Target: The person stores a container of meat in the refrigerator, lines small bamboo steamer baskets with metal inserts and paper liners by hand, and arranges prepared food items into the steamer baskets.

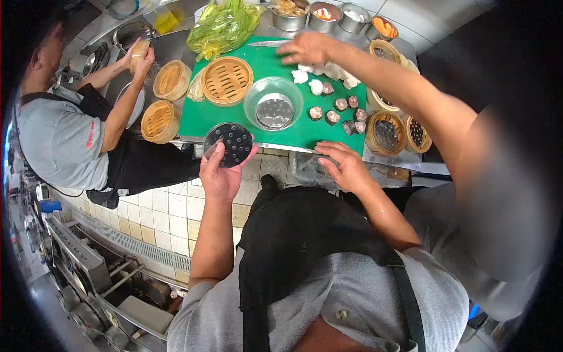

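Note:
My left hand point(224, 180) holds a round black perforated steamer liner point(237, 149) at the near edge of the green cutting board point(196, 126). Its thumb presses on the face and the fingers are behind. A clear round tub point(249, 111) with a similar dark liner point(274, 111) inside stands just beyond. My right hand point(347, 167) is at the board's front edge, fingers stretched out and nothing visible in it. Dark-and-pale dumplings point(332, 117) sit on the board above it, near several white dumplings point(316, 87).
Bamboo steamers point(227, 81) stand on the board and at both sides. At the right, a co-worker's hand point(305, 48) reaches across near a knife point(267, 43). A co-worker at the left point(64, 135) handles a round item. Bagged greens point(226, 26) and metal containers point(289, 22) line the back.

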